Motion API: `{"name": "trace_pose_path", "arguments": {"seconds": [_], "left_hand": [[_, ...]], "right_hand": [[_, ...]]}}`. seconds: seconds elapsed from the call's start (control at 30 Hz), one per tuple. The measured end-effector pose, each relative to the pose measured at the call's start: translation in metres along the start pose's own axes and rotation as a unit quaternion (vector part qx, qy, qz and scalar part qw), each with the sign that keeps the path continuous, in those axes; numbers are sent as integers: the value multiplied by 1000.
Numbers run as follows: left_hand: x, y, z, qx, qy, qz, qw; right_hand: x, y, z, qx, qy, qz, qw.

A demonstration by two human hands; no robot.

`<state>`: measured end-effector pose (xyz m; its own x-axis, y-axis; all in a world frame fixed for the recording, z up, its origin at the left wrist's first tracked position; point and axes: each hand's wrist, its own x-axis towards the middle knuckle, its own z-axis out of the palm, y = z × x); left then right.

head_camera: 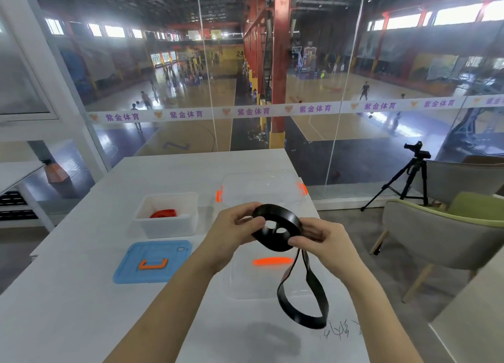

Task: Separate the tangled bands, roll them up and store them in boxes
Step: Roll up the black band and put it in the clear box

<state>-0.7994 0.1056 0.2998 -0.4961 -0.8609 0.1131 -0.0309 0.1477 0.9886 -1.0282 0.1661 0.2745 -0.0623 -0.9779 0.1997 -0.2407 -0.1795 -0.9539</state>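
A black band (pixel 275 227) is partly wound into a flat coil held above the white table (pixel 81 294). My left hand (pixel 234 230) pinches the coil's left side and my right hand (pixel 324 240) grips its right side. The band's loose end hangs down in a loop (pixel 302 312) below my right hand. A red rolled band (pixel 164 213) lies in the white box (pixel 167 226) at the left. Under my hands sits a clear lid with an orange handle (pixel 272 261).
A blue lid with an orange handle (pixel 152 262) lies in front of the white box. A clear box with orange clips (pixel 261 188) stands at the table's far side. To the right are a green-grey chair (pixel 441 240) and a tripod (pixel 409 177). Glass panels stand beyond the table.
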Motion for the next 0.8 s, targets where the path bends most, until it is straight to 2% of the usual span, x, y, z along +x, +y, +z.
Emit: {"name": "trace_pose_path", "arguments": {"seconds": [0.07,0.2,0.33,0.4,0.5,0.63,0.73,0.8], "left_hand": [[0,-2,-3,29,-24,-24,999],[4,-2,-9,200,-27,-43,979],[7,2,4,342,-56,1,938],[6,4,8,298,-52,10,953],[3,7,6,129,-29,-18,991],[3,2,5,-3,12,-40,999],[3,-5,3,11,15,-57,998],[3,-7,0,94,-3,-46,995]], "right_hand": [[-2,2,-1,-17,5,2,1000],[0,4,-4,-93,-17,7,995],[2,4,0,-158,-51,-8,986],[4,4,0,-128,-48,-5,991],[2,5,-3,-22,-34,9,999],[-1,10,-1,46,5,-1,999],[-1,9,-1,32,16,-2,999],[-2,8,-2,-10,4,5,1000]]}}
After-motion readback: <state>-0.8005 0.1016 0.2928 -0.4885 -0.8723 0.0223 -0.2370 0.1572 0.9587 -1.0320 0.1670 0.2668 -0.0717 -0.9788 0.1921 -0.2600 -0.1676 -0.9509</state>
